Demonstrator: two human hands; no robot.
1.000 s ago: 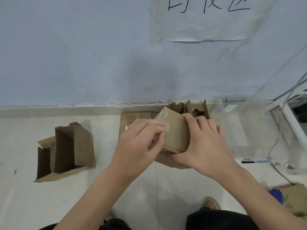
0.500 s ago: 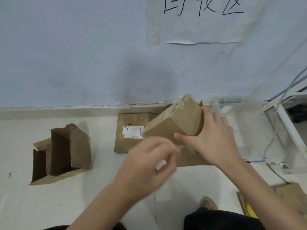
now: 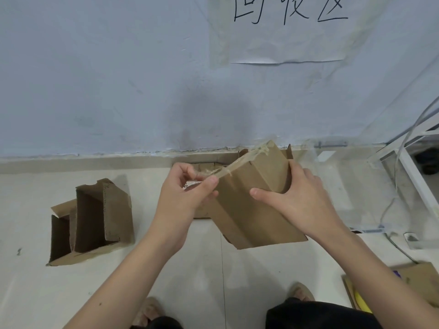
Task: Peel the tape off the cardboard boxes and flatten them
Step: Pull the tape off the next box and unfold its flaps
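A: Pale tiled floor (image 3: 71, 293) against a blue-grey wall (image 3: 95, 79), with a handwritten paper sign (image 3: 285, 32) taped up high. Where's the box?

B: The cardboard box (image 3: 251, 205) is held tilted just above the floor, centre, near the wall. The right hand (image 3: 301, 203) grips its right side, thumb across the near face and fingers curled round the far edge.

A: And the tape?

B: The left hand (image 3: 187, 191) pinches the tape (image 3: 237, 162) between thumb and fingers. A second ago that hand was only picking at the box's top edge. Now it sits left of the box and a strip stretches from the far top corner down to the fingers.

A: So the peel has started.

B: I'd say so. The strip is free along the top seam but still stuck at the far corner, so flattening this one comes later.

A: Anything else?

B: An open box (image 3: 92, 222) stands to the left, not yet flattened. Flat cardboard (image 3: 202, 167) lies behind the hands.
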